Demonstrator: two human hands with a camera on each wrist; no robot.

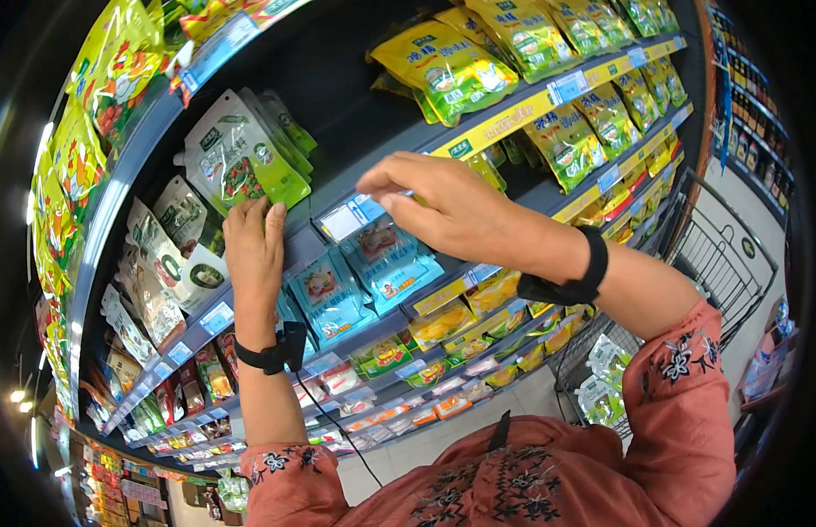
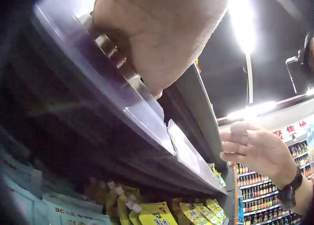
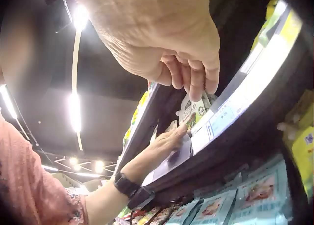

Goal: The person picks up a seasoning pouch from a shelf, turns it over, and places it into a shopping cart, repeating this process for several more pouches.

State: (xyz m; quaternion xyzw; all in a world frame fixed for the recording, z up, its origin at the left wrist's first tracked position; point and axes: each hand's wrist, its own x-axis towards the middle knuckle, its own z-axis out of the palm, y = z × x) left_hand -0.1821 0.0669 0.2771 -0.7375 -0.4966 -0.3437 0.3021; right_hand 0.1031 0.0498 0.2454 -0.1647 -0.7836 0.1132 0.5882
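Note:
My left hand [image 1: 253, 246] rests at the lower edge of a green-and-white seasoning pouch [image 1: 236, 154], its fingertips against the front. More such pouches stand behind that one, on a dark shelf with a raised edge. To the right, my right hand [image 1: 452, 206] hovers by the price labels [image 1: 351, 217], its fingers loosely bent around nothing. In the right wrist view the left hand [image 3: 164, 149] reaches to the shelf edge beside the pouch [image 3: 191, 107]. The left wrist view shows the right hand [image 2: 260, 154] in the air, with the left hand's fingers mostly hidden.
Light blue packets [image 1: 329, 294] fill the shelf below. Yellow bags [image 1: 447, 66] stand at the right on the same level. White and dark pouches [image 1: 184, 215] are at the left. A shopping cart [image 1: 728, 237] with green-and-white packs [image 1: 601, 386] in it stands behind at the right.

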